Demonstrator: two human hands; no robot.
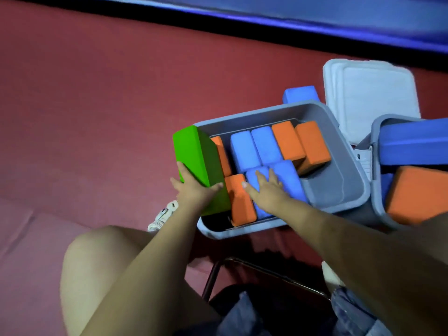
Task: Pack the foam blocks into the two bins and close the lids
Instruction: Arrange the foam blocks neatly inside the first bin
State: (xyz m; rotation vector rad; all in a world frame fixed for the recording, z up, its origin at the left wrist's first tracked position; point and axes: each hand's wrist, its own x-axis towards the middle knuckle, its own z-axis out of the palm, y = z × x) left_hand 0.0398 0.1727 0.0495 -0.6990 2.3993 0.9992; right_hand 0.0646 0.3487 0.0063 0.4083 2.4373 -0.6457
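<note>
left hand (194, 187) grips green block (197, 161) | right hand (264, 190) flat on blue block (288, 180)

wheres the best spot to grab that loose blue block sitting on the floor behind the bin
Probably its two long side faces, coming from above. The blue block lies flat on the red floor just behind the grey bin's far wall, so only its top is free; the near side is blocked by the rim. Both hands are busy: the left hand holds the green block, the right hand presses blocks inside.

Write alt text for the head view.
Left hand holds a green block at the left edge of an open grey bin; right hand presses flat on blue blocks inside, among orange blocks.
</note>
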